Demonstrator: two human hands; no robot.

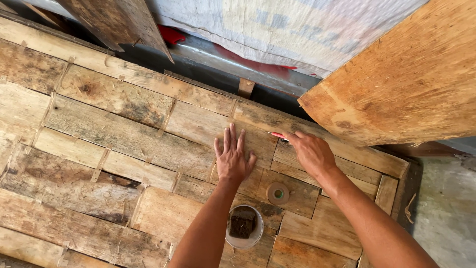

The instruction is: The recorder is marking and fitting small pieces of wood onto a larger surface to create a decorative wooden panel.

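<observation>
Nearest, below the wrists: white cup (244, 229) with dark block, tape roll (277, 193). Left hand (232, 158) spread flat, pressing the woven panel (124, 144). Right hand (311, 151) pinched on a red pencil (277, 135) just beyond the left fingertips. Judgement: panel is best kept pinned flat, pencil tip kept steady.

surface: patchwork of weathered wooden boards (114, 144) | behind: grey woven sack (277, 25), metal edge (238, 62) | right: leaning plywood sheet (396, 84), concrete floor (446, 208) | light: daylight
</observation>
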